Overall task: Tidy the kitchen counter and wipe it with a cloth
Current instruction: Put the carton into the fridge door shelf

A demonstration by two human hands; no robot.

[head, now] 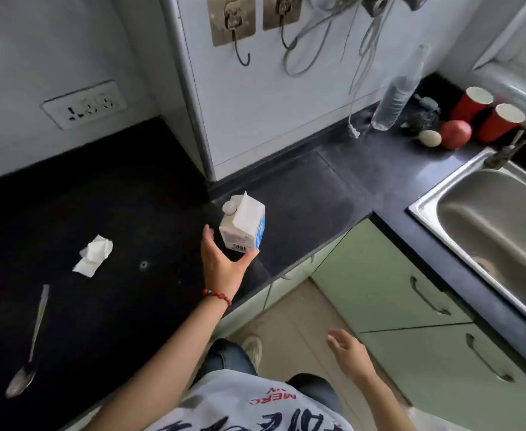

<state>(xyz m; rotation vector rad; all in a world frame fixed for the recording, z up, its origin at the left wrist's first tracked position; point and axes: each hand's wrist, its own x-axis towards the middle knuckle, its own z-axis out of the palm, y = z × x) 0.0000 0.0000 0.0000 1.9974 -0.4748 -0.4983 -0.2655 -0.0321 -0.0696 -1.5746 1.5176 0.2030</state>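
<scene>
We see dark counter (pixel 115 197), sink (pixel 488 219) at right. Milk carton (pixel 243 225) stands about upright on counter by its near edge, long axis vertical, cap up. Left hand (pixel 223 265) sits just near of it, spread, not gripping: thumb at carton's near-right corner, fingers apart on its left. Right hand (pixel 345 349) hangs slack over floor, well apart, holding nothing. So left is closer; we'd judge it takes the carton. Tissue (pixel 94 255) & spoon (pixel 28 346) lie further left.

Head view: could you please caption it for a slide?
Open left hand beside the carton, tissue and spoon lying on the counter.
</scene>
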